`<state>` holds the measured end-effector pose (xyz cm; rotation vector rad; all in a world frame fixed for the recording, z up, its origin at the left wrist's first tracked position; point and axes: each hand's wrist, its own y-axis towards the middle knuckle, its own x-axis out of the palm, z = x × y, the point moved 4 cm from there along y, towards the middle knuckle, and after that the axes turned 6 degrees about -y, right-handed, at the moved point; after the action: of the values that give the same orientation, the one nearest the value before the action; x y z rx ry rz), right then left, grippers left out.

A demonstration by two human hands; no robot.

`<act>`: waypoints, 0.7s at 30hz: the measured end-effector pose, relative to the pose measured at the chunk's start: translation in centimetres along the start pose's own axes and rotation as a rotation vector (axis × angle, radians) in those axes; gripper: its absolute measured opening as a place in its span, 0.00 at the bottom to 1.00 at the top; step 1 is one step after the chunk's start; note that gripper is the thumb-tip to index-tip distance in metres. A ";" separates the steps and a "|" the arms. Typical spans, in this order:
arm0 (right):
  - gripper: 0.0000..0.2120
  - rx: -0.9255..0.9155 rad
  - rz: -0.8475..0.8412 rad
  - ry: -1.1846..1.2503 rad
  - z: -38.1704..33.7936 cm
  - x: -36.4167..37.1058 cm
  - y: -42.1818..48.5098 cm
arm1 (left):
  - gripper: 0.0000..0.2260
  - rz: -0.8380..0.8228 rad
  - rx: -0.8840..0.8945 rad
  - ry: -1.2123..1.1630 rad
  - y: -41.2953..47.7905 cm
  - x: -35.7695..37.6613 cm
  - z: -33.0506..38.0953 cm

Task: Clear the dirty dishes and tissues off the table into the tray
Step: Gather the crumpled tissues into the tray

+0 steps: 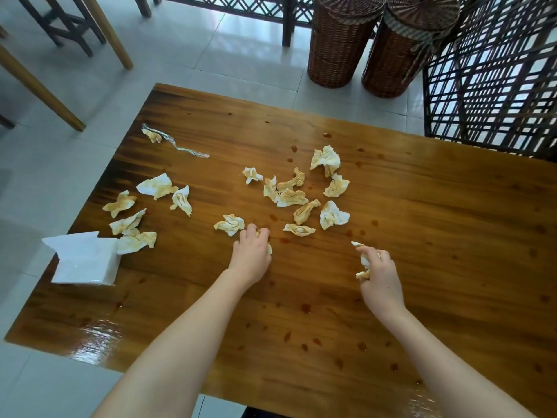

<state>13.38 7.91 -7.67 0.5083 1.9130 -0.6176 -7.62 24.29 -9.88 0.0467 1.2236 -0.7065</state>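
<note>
Several crumpled, brown-stained tissues lie scattered over the wooden table (pixel 422 236): one cluster (pixel 298 194) in the middle, another group (pixel 135 212) at the left. My left hand (pixel 251 254) presses down on a stained tissue (pixel 269 248) that is mostly hidden under its fingers, right beside another wad (pixel 230 224). My right hand (pixel 381 282) is closed around a crumpled tissue (pixel 363 260) whose ends stick out above and below the fingers. No tray or dishes are in view.
A white tissue pack (pixel 84 260) sits at the table's left edge. A strip of clear plastic wrap (pixel 180 146) lies at the far left. Sauce drops spot the tabletop. Two wicker baskets (pixel 361 46) and a lattice screen (pixel 494 73) stand beyond the table.
</note>
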 end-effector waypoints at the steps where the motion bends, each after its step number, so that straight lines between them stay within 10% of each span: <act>1: 0.30 0.000 -0.001 -0.004 0.1 0.0 0.0 | 0.17 0.021 0.007 -0.009 -0.1 -0.1 0.0; 8: 0.30 -0.007 0.004 -0.005 -0.3 -0.5 0.7 | 0.18 0.221 -0.057 0.068 0.0 -2.4 -2.0; 13: 0.31 -0.006 0.007 0.001 -0.8 -0.5 1.1 | 0.29 -0.031 -0.148 0.011 1.2 -1.7 -3.9; 21: 0.31 0.004 -0.005 0.007 -1.0 -0.4 0.6 | 0.19 0.099 -0.071 -0.033 0.7 -1.5 -2.7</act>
<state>13.25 8.97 -7.08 0.5089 1.9203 -0.6232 -9.77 26.63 -9.79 0.0359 1.2054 -0.5753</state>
